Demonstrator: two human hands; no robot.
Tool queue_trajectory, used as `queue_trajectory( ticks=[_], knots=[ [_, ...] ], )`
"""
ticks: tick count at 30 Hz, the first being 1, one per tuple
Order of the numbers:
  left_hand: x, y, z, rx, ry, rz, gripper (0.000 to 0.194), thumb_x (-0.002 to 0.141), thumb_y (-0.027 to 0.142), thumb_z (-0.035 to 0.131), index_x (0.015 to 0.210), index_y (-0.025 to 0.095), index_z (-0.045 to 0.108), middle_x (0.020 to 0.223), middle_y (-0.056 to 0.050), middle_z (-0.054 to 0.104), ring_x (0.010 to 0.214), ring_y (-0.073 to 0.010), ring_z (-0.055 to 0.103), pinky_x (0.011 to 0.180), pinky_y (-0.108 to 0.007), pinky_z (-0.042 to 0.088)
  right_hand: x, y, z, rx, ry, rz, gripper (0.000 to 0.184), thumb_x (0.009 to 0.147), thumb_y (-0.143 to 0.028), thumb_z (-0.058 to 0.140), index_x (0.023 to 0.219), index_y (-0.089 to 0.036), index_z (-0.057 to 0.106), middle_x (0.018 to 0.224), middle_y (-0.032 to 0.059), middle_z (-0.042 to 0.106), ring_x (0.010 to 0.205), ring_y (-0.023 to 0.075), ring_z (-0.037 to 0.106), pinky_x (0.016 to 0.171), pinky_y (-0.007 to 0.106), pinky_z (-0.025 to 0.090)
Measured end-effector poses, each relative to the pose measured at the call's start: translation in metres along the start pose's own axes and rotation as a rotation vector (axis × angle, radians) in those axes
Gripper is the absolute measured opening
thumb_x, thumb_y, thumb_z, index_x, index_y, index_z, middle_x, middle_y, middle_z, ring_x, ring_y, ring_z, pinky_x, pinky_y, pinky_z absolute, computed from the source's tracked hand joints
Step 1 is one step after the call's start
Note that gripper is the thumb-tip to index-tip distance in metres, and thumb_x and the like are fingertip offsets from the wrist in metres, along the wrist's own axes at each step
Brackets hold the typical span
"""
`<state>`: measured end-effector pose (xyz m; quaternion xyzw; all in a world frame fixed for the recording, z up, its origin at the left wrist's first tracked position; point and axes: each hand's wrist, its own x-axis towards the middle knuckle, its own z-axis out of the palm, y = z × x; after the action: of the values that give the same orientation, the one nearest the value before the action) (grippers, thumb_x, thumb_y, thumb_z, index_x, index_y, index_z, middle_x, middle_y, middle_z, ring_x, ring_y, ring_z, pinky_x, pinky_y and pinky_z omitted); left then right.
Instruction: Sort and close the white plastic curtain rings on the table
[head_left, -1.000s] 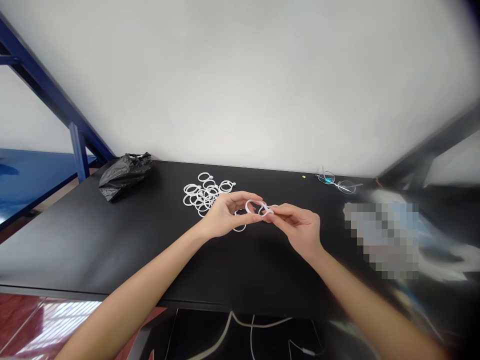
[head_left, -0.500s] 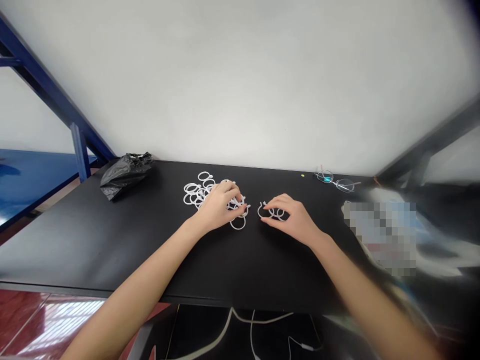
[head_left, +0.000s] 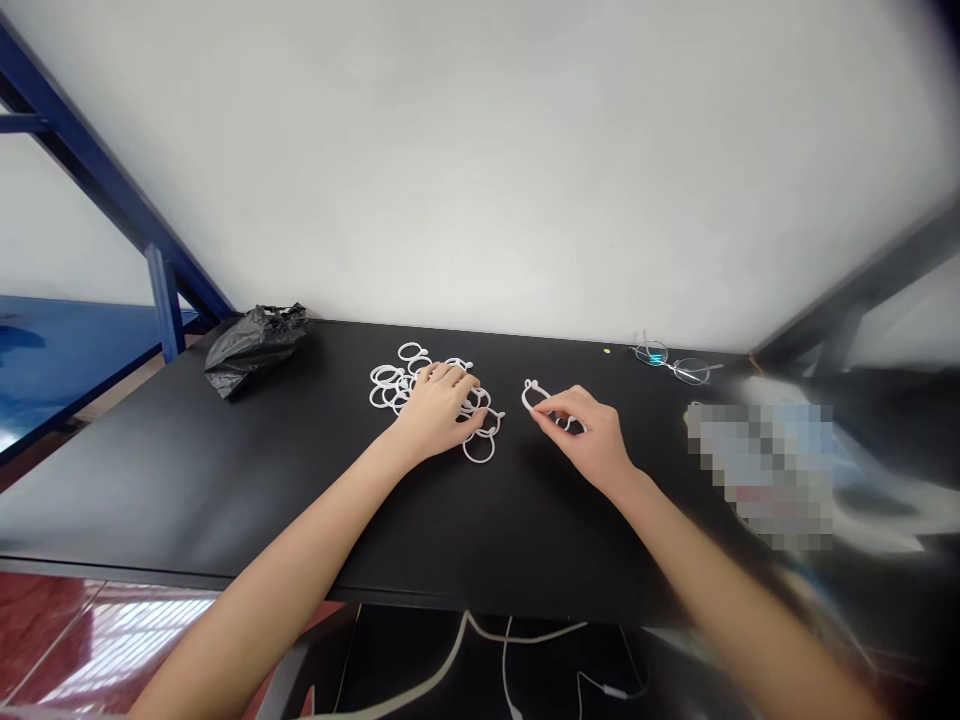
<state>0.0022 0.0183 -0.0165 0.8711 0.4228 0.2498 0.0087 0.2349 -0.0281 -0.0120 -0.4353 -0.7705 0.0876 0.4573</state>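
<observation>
A pile of thin white plastic shower curtain rings (head_left: pixel 386 377) with small knobbed ends lies on the black tabletop. Over its right part rests my left hand (head_left: pixel 439 412), palm down, fingers stretched and thumb apart, hiding some rings; I see nothing gripped in it. To the right of the pile, my right hand (head_left: pixel 592 435) pinches one white shower curtain ring (head_left: pixel 532 397) between thumb and fingertips, its knobbed ends upward. Beneath and behind those fingers shows another white ring (head_left: pixel 574 425), partly covered.
A crumpled black plastic bag (head_left: pixel 255 345) lies at the back left. Eyeglasses (head_left: pixel 671 362) sit at the back right, with a blurred plastic packet (head_left: pixel 765 470) nearer. A white wall (head_left: pixel 510 180) stands behind the table (head_left: pixel 420 530). Cables (head_left: pixel 442 670) hang below its front edge.
My right hand has closed from a wider grasp into a pinch on a ring, which is now turned and raised slightly. My left hand's fingers have flattened over the pile.
</observation>
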Motion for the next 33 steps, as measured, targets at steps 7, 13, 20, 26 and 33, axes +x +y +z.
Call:
queue_trajectory(
  ticks=[7, 13, 20, 26, 33],
  knots=[
    [-0.002, 0.029, -0.009, -0.706, -0.003, -0.106, 0.041, 0.094, 0.040, 0.057, 0.128, 0.019, 0.051, 0.125, -0.012, 0.062, 0.115, -0.0247, 0.058, 0.101, -0.042, 0.046, -0.002, -0.015, 0.005, 0.163, 0.073, -0.009, 0.009, 0.086, -0.015, 0.066, 0.085, -0.023, 0.070, 0.080, 0.0022, 0.072, 0.066, 0.0146, 0.065, 0.058, 0.027, 0.054],
    [-0.005, 0.042, -0.002, -1.224, -0.213, -0.182, 0.042, 0.095, 0.042, 0.054, 0.130, 0.019, 0.049, 0.121, -0.012, 0.062, 0.102, -0.0215, 0.066, 0.089, -0.036, 0.054, -0.008, -0.022, 0.016, 0.442, -0.051, 0.083, 0.010, 0.085, -0.015, 0.067, 0.090, -0.023, 0.069, 0.083, 0.0020, 0.072, 0.075, 0.0165, 0.071, 0.070, 0.030, 0.061],
    [-0.003, 0.040, -0.001, -0.981, -0.174, -0.190, 0.049, 0.088, 0.041, 0.064, 0.130, 0.019, 0.055, 0.101, -0.007, 0.062, 0.084, -0.0166, 0.061, 0.074, -0.031, 0.055, -0.011, -0.017, 0.015, 0.621, 0.028, 0.264, 0.021, 0.089, -0.022, 0.064, 0.110, -0.026, 0.066, 0.095, 0.0031, 0.072, 0.075, 0.0158, 0.072, 0.065, 0.030, 0.062],
    [-0.007, 0.041, 0.001, -0.858, -0.165, -0.016, 0.040, 0.095, 0.039, 0.054, 0.133, 0.026, 0.056, 0.099, -0.005, 0.054, 0.079, -0.0133, 0.053, 0.070, -0.026, 0.054, -0.011, -0.020, 0.018, 0.519, 0.005, 0.198, 0.016, 0.087, -0.019, 0.067, 0.101, -0.027, 0.072, 0.086, 0.0002, 0.068, 0.070, 0.0138, 0.069, 0.067, 0.029, 0.062],
    [-0.007, 0.041, 0.000, -0.791, -0.168, 0.048, 0.031, 0.096, 0.038, 0.053, 0.121, 0.021, 0.060, 0.099, -0.005, 0.056, 0.072, -0.0113, 0.050, 0.068, -0.026, 0.050, -0.010, -0.023, 0.016, 0.475, 0.033, 0.163, 0.006, 0.088, -0.020, 0.066, 0.090, -0.023, 0.071, 0.079, 0.0008, 0.067, 0.069, 0.0139, 0.065, 0.065, 0.029, 0.060]
  ],
)
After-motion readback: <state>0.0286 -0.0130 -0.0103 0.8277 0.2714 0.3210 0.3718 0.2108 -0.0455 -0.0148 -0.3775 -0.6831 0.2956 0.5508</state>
